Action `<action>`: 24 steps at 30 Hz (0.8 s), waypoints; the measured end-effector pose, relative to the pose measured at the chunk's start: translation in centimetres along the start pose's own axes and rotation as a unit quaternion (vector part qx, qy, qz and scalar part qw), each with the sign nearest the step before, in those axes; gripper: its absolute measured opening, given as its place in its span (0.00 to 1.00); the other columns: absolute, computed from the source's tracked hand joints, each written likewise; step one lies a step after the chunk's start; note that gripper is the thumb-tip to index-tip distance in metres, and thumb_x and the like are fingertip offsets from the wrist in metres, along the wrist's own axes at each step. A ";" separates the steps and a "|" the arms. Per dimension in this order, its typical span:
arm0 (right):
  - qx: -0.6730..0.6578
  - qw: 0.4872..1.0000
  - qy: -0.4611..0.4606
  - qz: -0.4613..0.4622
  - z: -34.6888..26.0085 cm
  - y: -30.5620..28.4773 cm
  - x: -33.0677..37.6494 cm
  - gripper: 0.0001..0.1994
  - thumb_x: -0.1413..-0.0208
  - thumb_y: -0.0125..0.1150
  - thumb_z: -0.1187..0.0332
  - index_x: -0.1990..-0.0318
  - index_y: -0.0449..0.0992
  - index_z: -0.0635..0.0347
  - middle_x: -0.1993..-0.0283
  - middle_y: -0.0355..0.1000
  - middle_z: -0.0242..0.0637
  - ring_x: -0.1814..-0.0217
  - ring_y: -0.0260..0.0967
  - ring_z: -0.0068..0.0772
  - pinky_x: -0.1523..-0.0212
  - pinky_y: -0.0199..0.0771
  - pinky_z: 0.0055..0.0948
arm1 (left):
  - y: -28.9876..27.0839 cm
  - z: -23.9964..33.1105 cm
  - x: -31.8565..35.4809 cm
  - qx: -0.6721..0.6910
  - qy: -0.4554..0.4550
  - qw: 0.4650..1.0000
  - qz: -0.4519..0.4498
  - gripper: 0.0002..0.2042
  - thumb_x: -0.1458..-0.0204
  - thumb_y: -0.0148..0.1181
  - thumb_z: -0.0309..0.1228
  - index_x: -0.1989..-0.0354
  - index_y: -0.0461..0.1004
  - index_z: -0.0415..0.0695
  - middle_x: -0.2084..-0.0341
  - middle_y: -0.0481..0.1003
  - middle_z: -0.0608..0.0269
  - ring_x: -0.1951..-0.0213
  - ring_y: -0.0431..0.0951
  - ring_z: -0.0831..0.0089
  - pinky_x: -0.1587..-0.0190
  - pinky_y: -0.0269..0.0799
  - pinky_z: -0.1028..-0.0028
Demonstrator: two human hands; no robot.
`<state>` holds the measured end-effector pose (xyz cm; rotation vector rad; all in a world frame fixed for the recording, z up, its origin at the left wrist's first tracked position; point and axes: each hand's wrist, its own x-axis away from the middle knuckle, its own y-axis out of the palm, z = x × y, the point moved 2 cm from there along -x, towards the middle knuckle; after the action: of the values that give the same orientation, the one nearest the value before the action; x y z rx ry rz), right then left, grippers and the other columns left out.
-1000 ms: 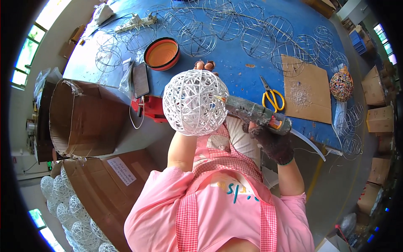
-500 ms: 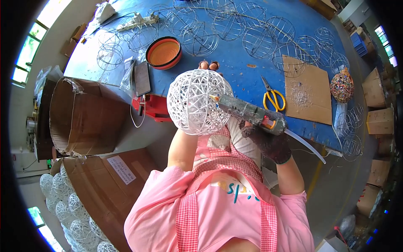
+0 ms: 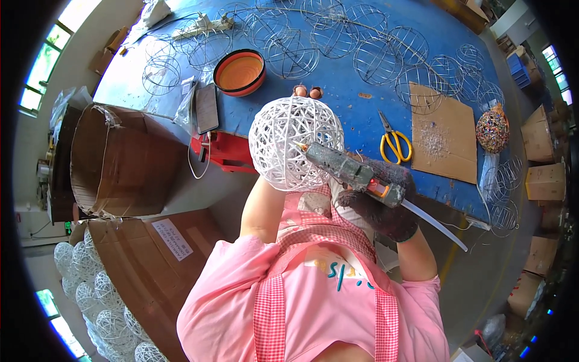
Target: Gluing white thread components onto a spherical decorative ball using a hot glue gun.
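Bright daylight enters through windows [image 3: 31, 96] at far left, glaring white. The blue worktable [image 3: 362, 108] is evenly lit and sharp; fisheye bending and black vignette ring the edges.

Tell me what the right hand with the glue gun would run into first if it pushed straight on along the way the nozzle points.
Most likely the white woven ball: the right hand aims the glue gun up-left, and its tip already looks to be at the ball's surface.

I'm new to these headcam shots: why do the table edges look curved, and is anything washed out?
Head view: the fisheye lens bows the blue table toward the black rim; the windows at left glare white; the white woven ball and glue gun stay sharp.
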<state>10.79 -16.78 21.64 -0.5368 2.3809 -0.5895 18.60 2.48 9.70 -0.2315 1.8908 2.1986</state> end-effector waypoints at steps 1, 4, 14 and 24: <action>0.003 1.000 0.001 0.004 -0.1 0.0 0.0 0.17 0.52 0.79 0.54 0.63 0.83 0.56 0.73 0.76 0.38 0.75 0.74 0.45 0.75 0.72 0.39 | 0.0 0.0 0.1 0.000 0.005 1.000 0.012 0.25 0.45 0.72 0.36 0.44 0.67 0.44 0.47 0.69 0.59 0.41 0.69 0.67 0.47 0.81 0.74; -0.001 1.000 0.012 0.010 -0.2 0.0 0.0 0.17 0.52 0.79 0.53 0.64 0.83 0.55 0.73 0.75 0.38 0.75 0.74 0.44 0.75 0.71 0.39 | 0.5 0.1 0.0 0.004 0.000 1.000 -0.005 0.24 0.45 0.72 0.36 0.44 0.68 0.44 0.47 0.68 0.57 0.44 0.73 0.66 0.48 0.83 0.70; 0.022 0.997 0.058 -0.044 -0.7 -0.9 -0.1 0.17 0.52 0.78 0.64 0.57 0.82 0.64 0.65 0.80 0.42 0.66 0.79 0.42 0.64 0.79 0.33 | -1.2 0.6 0.3 -0.014 -0.025 0.994 -0.108 0.32 0.38 0.63 0.43 0.29 0.58 0.46 0.33 0.61 0.56 0.35 0.66 0.64 0.31 0.67 0.66; -0.371 0.886 0.264 0.085 3.6 -2.9 3.9 0.11 0.39 0.63 0.65 0.57 0.78 0.65 0.62 0.78 0.33 0.60 0.73 0.23 0.59 0.75 0.24 | -2.4 4.2 2.2 -0.015 -0.080 0.991 -0.108 0.23 0.29 0.42 0.38 0.29 0.63 0.43 0.33 0.68 0.55 0.34 0.69 0.60 0.31 0.66 0.57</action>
<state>10.99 -22.07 18.82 -0.5066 3.1199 0.3478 17.25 7.09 7.49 -0.2439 1.6641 2.0388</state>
